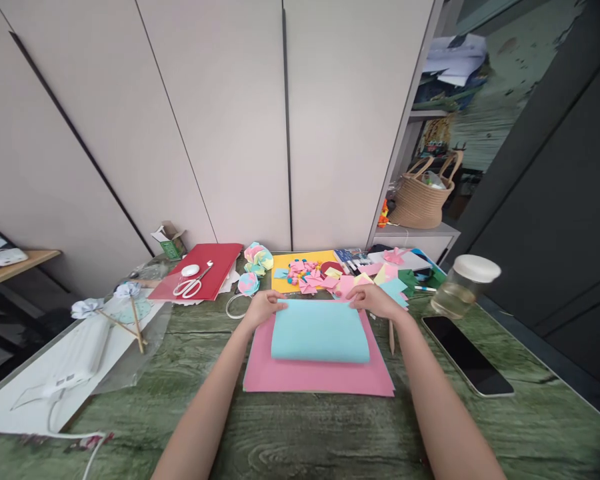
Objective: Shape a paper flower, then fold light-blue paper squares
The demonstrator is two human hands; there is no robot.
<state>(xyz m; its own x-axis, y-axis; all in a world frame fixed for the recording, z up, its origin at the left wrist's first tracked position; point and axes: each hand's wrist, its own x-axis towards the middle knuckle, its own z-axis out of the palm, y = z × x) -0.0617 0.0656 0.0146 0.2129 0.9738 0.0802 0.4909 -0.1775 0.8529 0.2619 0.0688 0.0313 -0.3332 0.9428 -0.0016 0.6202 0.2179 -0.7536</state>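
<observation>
A light blue paper sheet [320, 331] lies folded over on top of a pink sheet [315, 377] on the green table. Its near edge is a rounded fold. My left hand [265, 308] presses the blue sheet's far left corner. My right hand [375, 300] holds down the far right corner. Both hands pinch the paper's far edge with fingers closed on it.
White scissors [190, 285] lie on a red board [207, 270] at the back left. Paper scraps on a yellow sheet [305, 273] sit behind the hands. A phone [465, 355] and a lidded glass jar [463, 285] are at the right. Paper flowers on sticks [125, 313] lie at the left.
</observation>
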